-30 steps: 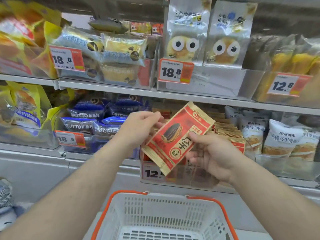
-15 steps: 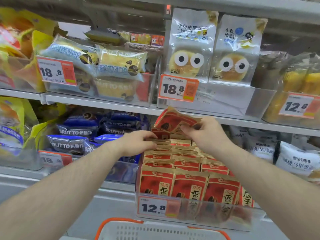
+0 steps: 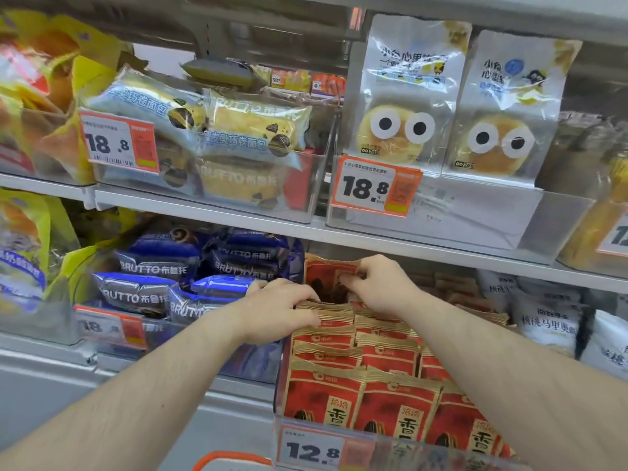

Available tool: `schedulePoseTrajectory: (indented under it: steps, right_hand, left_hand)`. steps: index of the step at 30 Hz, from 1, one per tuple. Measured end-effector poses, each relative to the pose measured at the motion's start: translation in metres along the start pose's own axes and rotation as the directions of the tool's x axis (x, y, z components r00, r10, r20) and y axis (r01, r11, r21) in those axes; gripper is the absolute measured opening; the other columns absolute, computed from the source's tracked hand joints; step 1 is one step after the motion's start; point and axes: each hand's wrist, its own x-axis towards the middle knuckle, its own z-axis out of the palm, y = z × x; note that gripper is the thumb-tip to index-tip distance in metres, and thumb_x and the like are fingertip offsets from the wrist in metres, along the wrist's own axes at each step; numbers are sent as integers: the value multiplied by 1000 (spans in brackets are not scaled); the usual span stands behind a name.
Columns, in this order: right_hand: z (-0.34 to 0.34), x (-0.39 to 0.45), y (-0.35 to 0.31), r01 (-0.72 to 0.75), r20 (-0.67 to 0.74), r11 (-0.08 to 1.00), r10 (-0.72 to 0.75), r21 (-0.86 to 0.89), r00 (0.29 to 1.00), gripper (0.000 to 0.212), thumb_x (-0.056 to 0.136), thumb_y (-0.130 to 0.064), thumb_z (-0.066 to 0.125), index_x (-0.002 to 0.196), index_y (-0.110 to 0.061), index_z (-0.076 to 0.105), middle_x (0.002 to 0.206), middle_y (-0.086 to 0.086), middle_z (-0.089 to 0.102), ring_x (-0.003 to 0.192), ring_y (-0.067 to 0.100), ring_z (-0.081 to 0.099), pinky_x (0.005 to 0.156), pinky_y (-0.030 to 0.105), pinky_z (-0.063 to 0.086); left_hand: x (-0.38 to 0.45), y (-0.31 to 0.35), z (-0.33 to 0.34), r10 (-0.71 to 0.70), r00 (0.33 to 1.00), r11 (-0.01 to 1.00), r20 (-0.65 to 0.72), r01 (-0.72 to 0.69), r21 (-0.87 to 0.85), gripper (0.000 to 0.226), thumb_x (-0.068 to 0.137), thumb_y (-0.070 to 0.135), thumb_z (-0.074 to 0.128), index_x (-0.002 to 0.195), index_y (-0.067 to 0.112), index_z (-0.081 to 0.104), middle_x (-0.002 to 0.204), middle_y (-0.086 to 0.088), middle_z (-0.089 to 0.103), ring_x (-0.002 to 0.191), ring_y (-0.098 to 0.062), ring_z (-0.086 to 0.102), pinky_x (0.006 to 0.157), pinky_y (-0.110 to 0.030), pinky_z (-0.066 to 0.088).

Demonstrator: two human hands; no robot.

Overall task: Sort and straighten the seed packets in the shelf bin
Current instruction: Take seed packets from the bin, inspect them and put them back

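Observation:
Several red and gold seed packets (image 3: pixel 394 406) stand in rows in a clear shelf bin (image 3: pixel 384 453) on the lower shelf. My right hand (image 3: pixel 384 287) pinches the top edge of one red seed packet (image 3: pixel 326 278) at the back of the bin, upright and slightly tilted. My left hand (image 3: pixel 278 309) has its fingers curled over the tops of the packets in the back left row, just in front of that packet.
A 12.8 price tag (image 3: pixel 312 450) is on the bin's front. Blue bread packs (image 3: pixel 190 280) fill the bin to the left, white bags (image 3: pixel 547 321) sit to the right. The shelf above (image 3: pixel 306 229) hangs close over the hands. An orange basket handle (image 3: pixel 231 460) shows below.
My right hand has lowered the packet deeper behind the back row. My left hand has moved right onto the packet tops. The view has shifted closer to the bin.

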Motion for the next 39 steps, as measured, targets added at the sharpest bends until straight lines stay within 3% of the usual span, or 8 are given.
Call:
schedulePoseTrajectory:
  steps: [4, 11, 15, 18, 22, 28, 36, 39]
  right_hand:
    - [7, 16, 0, -81, 96, 989, 94, -127, 991, 17, 97, -34, 58, 91, -19, 64, 77, -4, 61, 81, 18, 59, 69, 27, 42]
    - [13, 36, -8, -101, 58, 953, 122, -284, 991, 31, 103, -31, 44, 123, -14, 60, 99, 3, 63, 87, 21, 58, 74, 31, 48]
    - [10, 49, -15, -126, 123, 924, 181, -361, 976, 34, 104, -19, 40, 135, -13, 53, 132, 10, 57, 120, 28, 54, 98, 35, 44]
    - [9, 51, -20, -99, 136, 929, 157, -357, 978, 36, 105, -14, 36, 138, -8, 48, 137, 14, 53, 126, 30, 51, 99, 35, 41]
    - [18, 55, -20, -97, 93, 893, 152, -440, 984, 31, 104, -13, 38, 134, -12, 49, 131, 8, 55, 115, 23, 56, 87, 27, 44]
    - [24, 51, -12, -53, 116, 915, 108, -400, 987, 22, 99, -13, 44, 118, -13, 56, 79, -1, 54, 67, 13, 52, 61, 27, 45]
    - [21, 52, -13, 48, 280, 910, 76, -412, 957, 39, 103, -15, 41, 142, -14, 47, 129, 7, 59, 91, 16, 53, 72, 25, 42]
    - [21, 58, -8, 31, 201, 915, 55, -402, 978, 38, 103, -14, 43, 140, -17, 47, 126, 6, 59, 95, 19, 56, 74, 26, 46]
  left_hand:
    - [3, -2, -2, -1, 999, 1000, 52, 2, -23, 30, 94, 49, 54, 121, 39, 57, 130, 12, 51, 117, -2, 23, 119, -44, 5]
    - [8, 7, -15, -24, 990, 993, 136, 8, 118, 33, 95, 46, 55, 127, 40, 58, 136, 4, 45, 112, -9, 17, 107, -35, 10]
    - [11, 10, -18, -57, 985, 984, 164, 28, 174, 40, 86, 56, 52, 122, 41, 62, 135, 5, 48, 131, -15, 20, 115, -44, 7]
    - [15, 9, -16, -59, 984, 979, 170, 24, 201, 51, 72, 59, 44, 116, 42, 64, 131, 7, 52, 138, -16, 20, 114, -47, 8]
    - [19, 8, -14, -6, 992, 974, 126, -22, 225, 52, 76, 58, 47, 122, 42, 63, 135, 12, 53, 136, -12, 23, 116, -48, 4]
    - [21, 5, -11, 47, 996, 964, 74, -65, 257, 63, 70, 60, 39, 124, 39, 63, 138, 26, 48, 127, -9, 30, 112, -44, 9]
    - [14, 5, -13, 103, 994, 958, 20, -105, 267, 43, 84, 48, 44, 117, 35, 68, 133, 27, 51, 118, -7, 29, 117, -48, 2]
    - [8, 7, -12, 135, 989, 960, -60, -115, 255, 34, 91, 37, 51, 118, 30, 70, 130, 27, 52, 116, -4, 30, 118, -46, -1]
